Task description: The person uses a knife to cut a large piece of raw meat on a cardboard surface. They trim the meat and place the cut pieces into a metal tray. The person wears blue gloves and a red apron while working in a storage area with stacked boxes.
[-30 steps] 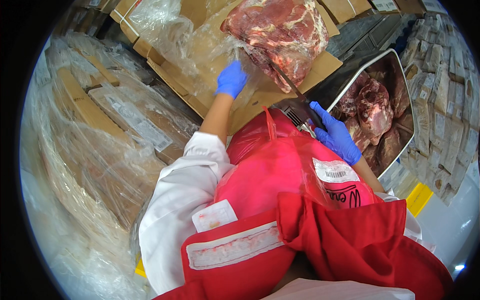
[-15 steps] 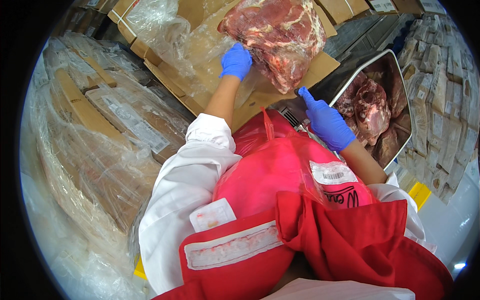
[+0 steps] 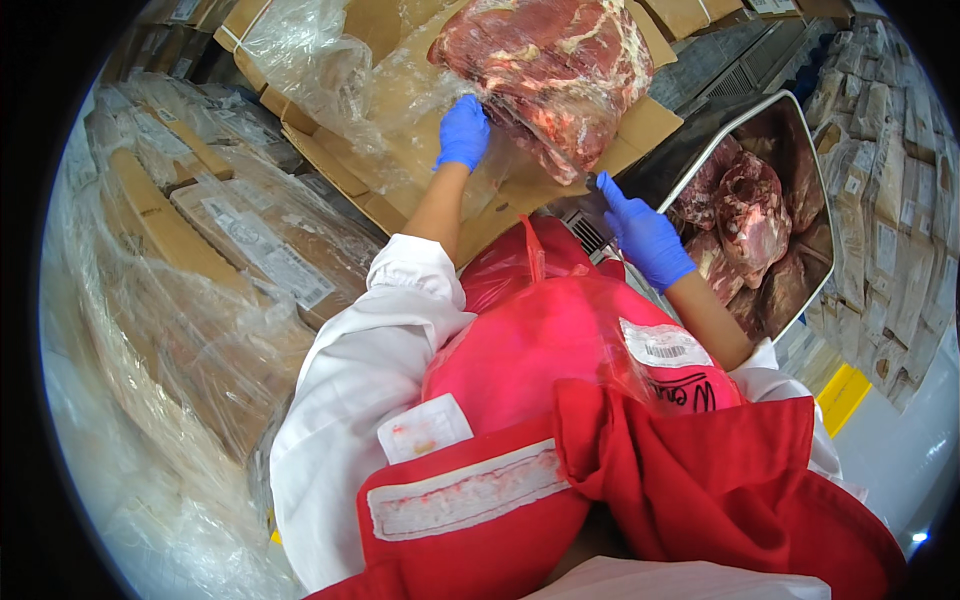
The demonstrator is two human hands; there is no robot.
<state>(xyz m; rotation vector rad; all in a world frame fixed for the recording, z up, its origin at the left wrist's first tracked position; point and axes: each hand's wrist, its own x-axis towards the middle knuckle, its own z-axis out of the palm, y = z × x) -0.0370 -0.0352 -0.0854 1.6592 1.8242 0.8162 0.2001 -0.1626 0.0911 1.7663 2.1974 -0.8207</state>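
A large slab of raw red meat (image 3: 560,60) lies in clear plastic on an opened cardboard box (image 3: 400,150) in front of me. My left hand (image 3: 463,130), in a blue glove, grips the slab's left edge. My right hand (image 3: 645,238), also gloved in blue, is closed around a knife whose dark blade (image 3: 590,181) points at the slab's lower edge. A red plastic apron (image 3: 560,350) covers my front.
A metal bin (image 3: 690,165) at the right holds several cuts of raw meat (image 3: 750,215). Plastic-wrapped cardboard boxes (image 3: 230,250) are stacked at my left. More stacked boxes (image 3: 890,200) stand at the far right, above a yellow floor marking (image 3: 845,395).
The left hand climbed from the box up to the slab's left edge. The right hand rose with the knife toward the slab's lower edge.
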